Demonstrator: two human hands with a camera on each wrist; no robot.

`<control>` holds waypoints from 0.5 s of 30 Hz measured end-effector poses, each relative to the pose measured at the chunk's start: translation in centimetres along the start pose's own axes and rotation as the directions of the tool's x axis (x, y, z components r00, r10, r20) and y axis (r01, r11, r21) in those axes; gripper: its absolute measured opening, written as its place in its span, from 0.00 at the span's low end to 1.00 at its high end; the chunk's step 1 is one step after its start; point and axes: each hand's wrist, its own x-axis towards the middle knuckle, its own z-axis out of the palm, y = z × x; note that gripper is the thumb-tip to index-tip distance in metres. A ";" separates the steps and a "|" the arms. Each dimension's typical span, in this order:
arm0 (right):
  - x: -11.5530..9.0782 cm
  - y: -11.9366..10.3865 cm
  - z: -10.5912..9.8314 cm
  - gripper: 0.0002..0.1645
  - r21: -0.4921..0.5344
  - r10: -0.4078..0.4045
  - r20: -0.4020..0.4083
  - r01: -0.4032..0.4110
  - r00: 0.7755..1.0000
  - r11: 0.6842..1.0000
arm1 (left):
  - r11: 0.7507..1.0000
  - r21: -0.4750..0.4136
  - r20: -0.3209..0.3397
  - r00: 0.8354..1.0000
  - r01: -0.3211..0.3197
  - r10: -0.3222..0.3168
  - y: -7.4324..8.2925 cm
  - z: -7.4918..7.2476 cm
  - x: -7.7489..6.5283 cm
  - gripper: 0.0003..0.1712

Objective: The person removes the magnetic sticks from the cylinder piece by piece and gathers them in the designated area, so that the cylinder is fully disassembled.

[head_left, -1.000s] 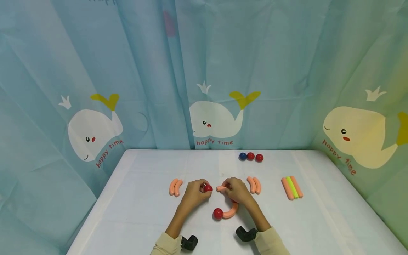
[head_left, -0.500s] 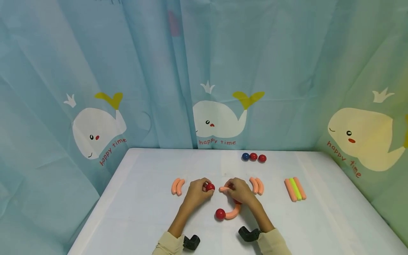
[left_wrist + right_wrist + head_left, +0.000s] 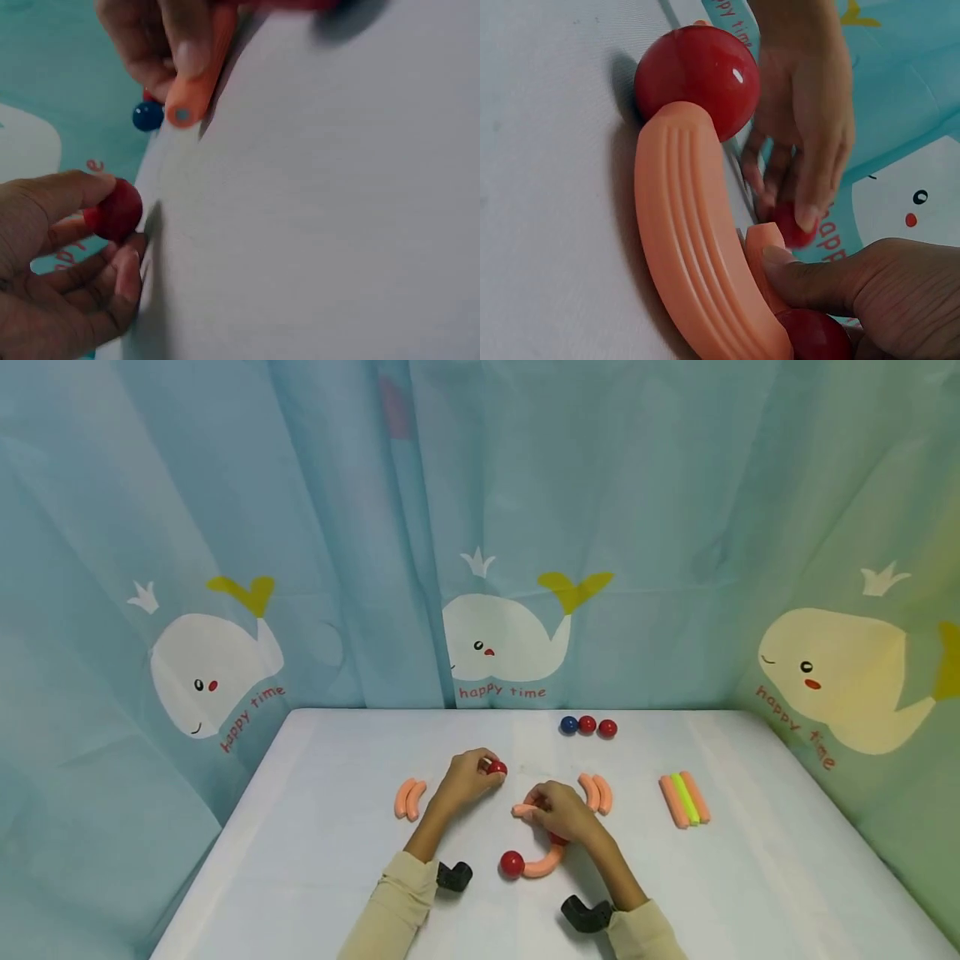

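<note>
My left hand point(image 3: 467, 781) pinches a red ball point(image 3: 497, 768) between thumb and fingers, beyond my right hand. In the left wrist view this ball point(image 3: 116, 210) shows beside the table surface. My right hand point(image 3: 564, 814) grips an orange rod point(image 3: 522, 811), whose free end points left; a small grey spot marks that end face point(image 3: 182, 114). Under the right hand, a second red ball point(image 3: 558, 838) joins a curved, grooved orange rod point(image 3: 694, 225). At this curved rod's other end sits a third, larger-looking red ball point(image 3: 697, 79).
Two curved orange rods point(image 3: 410, 799) lie left of the hands and two more point(image 3: 596, 794) to the right. Farther right are two straight orange rods point(image 3: 673, 802) around a lime-green one point(image 3: 686, 798). A blue ball point(image 3: 569, 725) and two red balls point(image 3: 587, 724) sit near the back edge.
My left hand has moved forward, toward the back of the table, carrying the red ball away from the orange rod's end. My right hand stays nearly in place. The head view has shifted slightly.
</note>
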 end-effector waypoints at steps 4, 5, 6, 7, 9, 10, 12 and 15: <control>-0.2 0.1 -0.4 0.07 0.019 -0.008 0.016 0.008 1.000 1.000 | 1.000 -0.004 0.017 1.000 -0.024 0.025 0.3 0.9 3.0 0.15; -0.2 0.2 -0.4 0.08 0.019 -0.017 0.015 0.016 1.000 1.000 | 0.999 -0.007 0.020 0.999 -0.035 0.035 0.4 1.1 3.7 0.16; -0.2 0.2 -0.5 0.08 0.023 -0.027 0.013 0.027 1.000 0.999 | 0.999 -0.009 0.022 0.999 -0.046 0.046 0.5 1.4 4.4 0.16; -0.2 0.2 -0.5 0.08 0.028 -0.035 0.013 0.034 0.999 0.999 | 0.998 -0.009 0.022 0.998 -0.057 0.057 0.6 1.6 5.0 0.16; -0.2 0.2 -0.6 0.07 0.039 -0.053 0.014 0.053 0.998 0.998 | 0.997 -0.016 0.018 0.997 -0.072 0.073 0.7 2.0 6.1 0.16; -0.2 0.3 -0.6 0.07 0.042 -0.062 0.013 0.061 0.998 0.997 | 0.997 -0.019 0.017 0.997 -0.078 0.078 0.7 2.2 6.6 0.17; -0.2 0.2 -0.5 0.05 0.052 -0.066 0.017 0.065 0.998 0.997 | 0.997 -0.024 0.016 0.997 -0.074 0.074 0.8 2.6 7.4 0.17; -0.4 0.3 -0.4 0.04 0.052 -0.060 0.028 0.058 0.998 0.997 | 0.998 -0.025 0.011 0.998 -0.062 0.063 1.0 3.0 8.5 0.17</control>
